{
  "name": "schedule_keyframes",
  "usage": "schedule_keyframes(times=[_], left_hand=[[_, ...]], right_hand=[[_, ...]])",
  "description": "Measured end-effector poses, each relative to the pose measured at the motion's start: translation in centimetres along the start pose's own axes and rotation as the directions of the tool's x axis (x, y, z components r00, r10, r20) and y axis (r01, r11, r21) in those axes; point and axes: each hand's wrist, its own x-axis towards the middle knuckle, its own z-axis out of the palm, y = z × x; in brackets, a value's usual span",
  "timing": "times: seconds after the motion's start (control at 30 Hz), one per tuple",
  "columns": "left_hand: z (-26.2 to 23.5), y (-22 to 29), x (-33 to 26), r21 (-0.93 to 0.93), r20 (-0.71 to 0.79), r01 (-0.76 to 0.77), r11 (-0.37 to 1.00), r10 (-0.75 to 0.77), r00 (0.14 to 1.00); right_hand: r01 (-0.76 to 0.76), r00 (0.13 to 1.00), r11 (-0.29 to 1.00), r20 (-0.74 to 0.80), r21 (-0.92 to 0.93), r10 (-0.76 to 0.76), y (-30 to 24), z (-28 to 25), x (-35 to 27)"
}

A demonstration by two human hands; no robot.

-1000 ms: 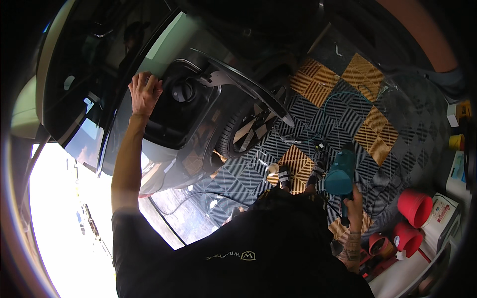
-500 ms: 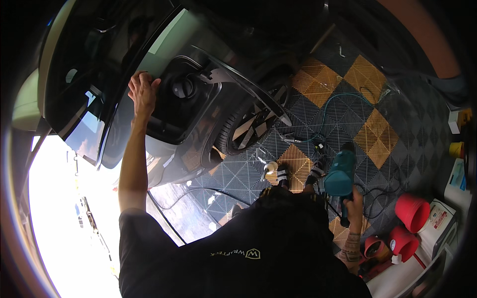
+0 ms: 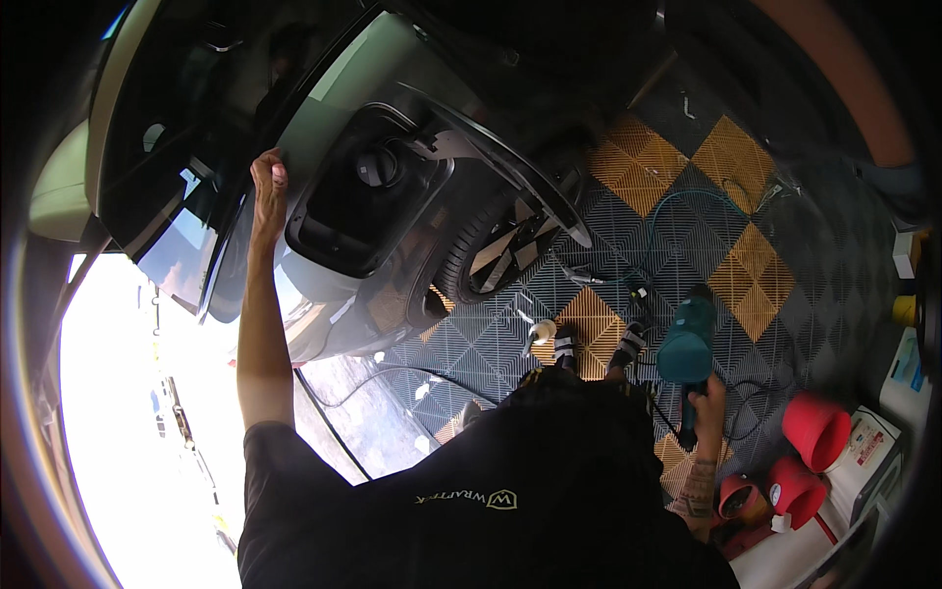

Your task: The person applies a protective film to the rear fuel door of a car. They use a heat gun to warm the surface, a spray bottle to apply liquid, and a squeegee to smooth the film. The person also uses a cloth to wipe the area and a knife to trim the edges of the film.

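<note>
A: Holding a teal, barrel-bodied power tool (image 3: 687,342) in the right hand (image 3: 705,404): fingers wrapped together round its dark handle, low at the person's right side. Long axis runs from the hand up and slightly left in the head view; the fat teal end points away from the body, over the floor of dark grey and orange grid tiles (image 3: 731,157).

B: Left hand?

A: Left hand (image 3: 267,182) is raised, arm fully stretched, laid flat on the pale grey-green car body (image 3: 392,59) just beside the edge of the dark side window (image 3: 167,167). Fingers straight and close together, clamped on nothing.

B: What is near it?

A: Right of the hand, the open black fuel-filler recess with a round black cap (image 3: 376,169). Below that, the black tyre with a dark spoked wheel (image 3: 491,250).

B: And on the floor?

A: A small white bottle (image 3: 538,332) just beside the person's left shoe. A thin teal hose (image 3: 687,201) loops over the tiles beyond the tool. Red buckets (image 3: 814,430) stand near the floor's right edge, well apart from the car.
</note>
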Motion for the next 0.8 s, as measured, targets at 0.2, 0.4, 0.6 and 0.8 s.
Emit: schedule_keyframes(times=[0.2,0.4,0.6,0.8], left_hand=[[2.9,2.7,-1.9,0.587,-0.131,0.035,0.809,0.052,0.990],[-0.1,1.6,-3.0,0.412,-0.071,-0.070,0.909,0.108,0.992],[-0.9,2.9,-2.5,0.466,0.018,-0.053,0.883,0.050,0.999],[2.9,5.7,5.3,0.438,0.085,-0.213,0.873,0.196,0.977]], right_hand=[[0.034,0.998,0.999,0.050,-0.004,-0.034,0.2,-0.4,1.1],[0.116,0.993,0.992,0.028,0.052,-0.117,-2.3,1.1,1.2],[0.040,0.998,0.999,0.042,0.025,-0.041,-3.2,0.8,-0.1],[0.148,0.987,0.981,-0.041,-0.123,-0.154,-1.4,-0.1,0.7]])
